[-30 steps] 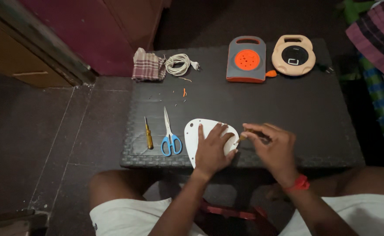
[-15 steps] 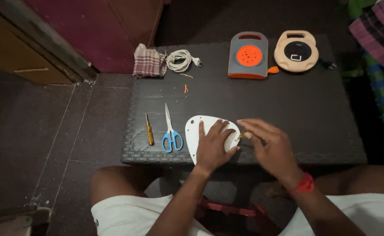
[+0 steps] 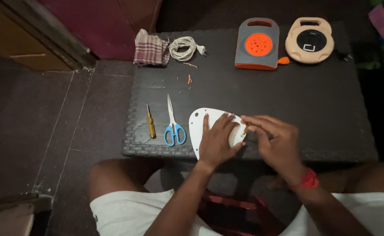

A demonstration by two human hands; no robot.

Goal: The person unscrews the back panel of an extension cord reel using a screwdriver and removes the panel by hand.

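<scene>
The left hand point(image 3: 217, 139) lay flat, pressing a white plate point(image 3: 200, 124) at the table point(image 3: 288, 105) edge, right of the scissors point(image 3: 172, 124). The right hand point(image 3: 274, 142) pinched a small tool point(image 3: 245, 130) against it; pressed off-centre, that tool might slip off.

No packages, signs or screens are visible. The only possible label is a small white mark on the black round centre of the beige cable reel point(image 3: 309, 39), at the far right of the dark table point(image 3: 262, 96); it is too small to tell.
</scene>
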